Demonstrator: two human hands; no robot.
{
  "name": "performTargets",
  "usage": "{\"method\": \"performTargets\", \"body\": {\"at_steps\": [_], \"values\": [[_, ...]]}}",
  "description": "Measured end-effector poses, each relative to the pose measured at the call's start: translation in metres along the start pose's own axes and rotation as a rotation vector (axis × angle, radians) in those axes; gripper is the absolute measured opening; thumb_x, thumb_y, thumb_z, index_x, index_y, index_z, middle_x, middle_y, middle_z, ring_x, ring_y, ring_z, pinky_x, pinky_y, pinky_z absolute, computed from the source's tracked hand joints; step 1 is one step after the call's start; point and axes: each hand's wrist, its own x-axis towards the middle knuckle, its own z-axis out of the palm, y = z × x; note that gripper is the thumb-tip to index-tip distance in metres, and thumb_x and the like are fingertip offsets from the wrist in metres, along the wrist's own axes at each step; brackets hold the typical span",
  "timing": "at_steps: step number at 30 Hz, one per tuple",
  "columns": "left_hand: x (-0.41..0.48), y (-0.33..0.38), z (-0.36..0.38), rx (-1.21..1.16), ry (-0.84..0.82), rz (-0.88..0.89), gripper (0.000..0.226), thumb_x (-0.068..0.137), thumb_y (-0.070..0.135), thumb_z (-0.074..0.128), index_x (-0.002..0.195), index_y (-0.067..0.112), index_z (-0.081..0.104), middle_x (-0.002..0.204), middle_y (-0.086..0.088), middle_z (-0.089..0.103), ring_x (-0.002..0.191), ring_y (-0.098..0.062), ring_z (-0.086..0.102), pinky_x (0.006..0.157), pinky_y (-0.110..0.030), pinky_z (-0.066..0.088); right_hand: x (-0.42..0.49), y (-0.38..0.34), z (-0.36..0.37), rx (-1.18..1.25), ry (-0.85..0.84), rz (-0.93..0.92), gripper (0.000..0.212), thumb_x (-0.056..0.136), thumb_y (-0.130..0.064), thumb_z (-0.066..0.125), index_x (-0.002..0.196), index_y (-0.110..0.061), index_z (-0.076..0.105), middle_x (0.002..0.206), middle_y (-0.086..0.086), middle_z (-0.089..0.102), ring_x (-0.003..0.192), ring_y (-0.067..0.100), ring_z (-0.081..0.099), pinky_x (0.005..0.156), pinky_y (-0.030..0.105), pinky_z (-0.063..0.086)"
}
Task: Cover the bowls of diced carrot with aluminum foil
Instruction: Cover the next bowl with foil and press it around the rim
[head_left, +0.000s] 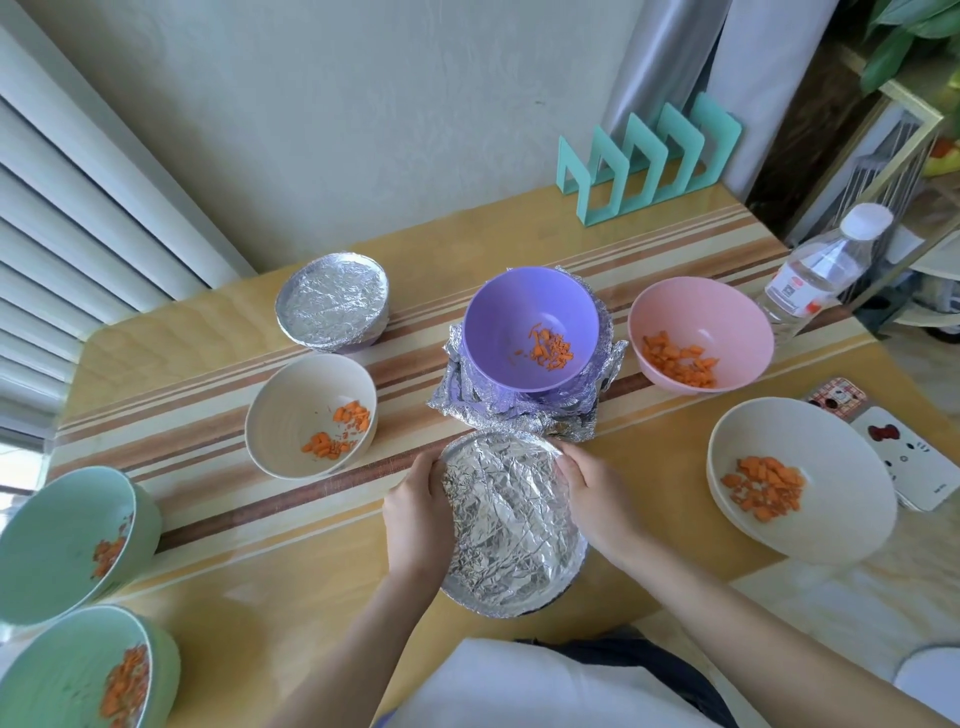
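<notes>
Two hands: left hand (415, 512) and right hand (597, 499) curl their fingers round opposite sides of a round foil-covered bowl (511, 525) by the wooden table (291, 597)'s near edge; bare tabletop lies either side. Crinkled loose foil (467, 405) lies under the smooth purple bowl (530, 327) of diced carrot just beyond

This is a home, probably a dining corner. A striped wooden table (234, 597) stands against a plain wall (363, 130), with slatted blinds (62, 218) past its left edge and a teal rack (649, 156) at its far right corner.
</notes>
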Motion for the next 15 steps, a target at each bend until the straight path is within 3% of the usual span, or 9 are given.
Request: {"method": "performTargets", "body": {"at_steps": [3,7,9,10,12,13,15], "values": [[-0.002,0.001,-0.002,0.009,0.017,-0.009,0.018,0.096,0.013,0.048,0.099,0.010,0.066,0.072,-0.013,0.066,0.071,-0.037,0.056,0.059,-0.035,0.034,0.001,-0.002,0.003,-0.017,0.019,-0.003,0.037,0.102,-0.017,0.034,0.136,-0.011,0.048,0.062,-0.016,0.037,0.041,-0.008,0.046,0.041,0.011,0.034],[-0.002,-0.001,-0.007,-0.008,0.088,-0.059,0.019,0.096,0.012,0.047,0.101,0.010,0.065,0.067,-0.012,0.063,0.064,-0.033,0.051,0.057,-0.033,0.029,-0.006,-0.004,0.006,-0.025,0.004,-0.018,0.040,0.103,-0.024,0.029,0.141,-0.018,0.038,0.064,0.008,0.055,0.035,0.005,0.033,0.038,0.015,0.026],[-0.002,0.000,-0.011,-0.019,0.128,-0.081,0.020,0.097,0.011,0.046,0.101,0.010,0.065,0.065,-0.012,0.061,0.061,-0.031,0.049,0.056,-0.033,0.027,-0.010,-0.008,0.008,-0.010,-0.015,-0.012,0.040,0.103,-0.021,0.029,0.142,-0.015,0.037,0.061,-0.003,0.046,0.038,0.002,0.038,0.040,0.014,0.030],[-0.003,0.001,-0.012,-0.021,0.143,-0.085,0.020,0.097,0.010,0.045,0.101,0.010,0.065,0.065,-0.012,0.061,0.061,-0.031,0.049,0.055,-0.033,0.026,-0.010,-0.011,0.009,-0.002,-0.008,-0.006,0.041,0.103,-0.019,0.029,0.143,-0.014,0.036,0.067,-0.006,0.048,0.047,-0.002,0.046,0.045,0.012,0.034],[-0.004,0.004,-0.014,-0.035,0.166,-0.086,0.020,0.097,0.010,0.045,0.100,0.009,0.065,0.065,-0.013,0.062,0.061,-0.033,0.050,0.056,-0.034,0.025,-0.008,-0.016,0.011,0.011,0.029,0.012,0.041,0.103,-0.017,0.030,0.143,-0.012,0.036,0.104,0.002,0.063,0.080,0.002,0.057,0.055,0.007,0.036],[-0.004,0.005,-0.015,-0.046,0.176,-0.084,0.020,0.096,0.009,0.045,0.100,0.009,0.065,0.065,-0.013,0.062,0.061,-0.033,0.050,0.056,-0.034,0.024,-0.006,-0.018,0.012,0.013,0.047,0.012,0.041,0.103,-0.016,0.030,0.143,-0.012,0.036,0.119,0.005,0.060,0.084,0.007,0.056,0.057,0.005,0.037],[-0.005,0.006,-0.017,-0.060,0.193,-0.086,0.019,0.096,0.009,0.045,0.099,0.008,0.065,0.065,-0.013,0.061,0.059,-0.031,0.048,0.055,-0.034,0.022,-0.005,-0.021,0.014,0.020,0.067,-0.011,0.040,0.102,-0.017,0.030,0.141,-0.013,0.040,0.109,0.004,0.062,0.068,0.007,0.050,0.054,0.007,0.038]]}}
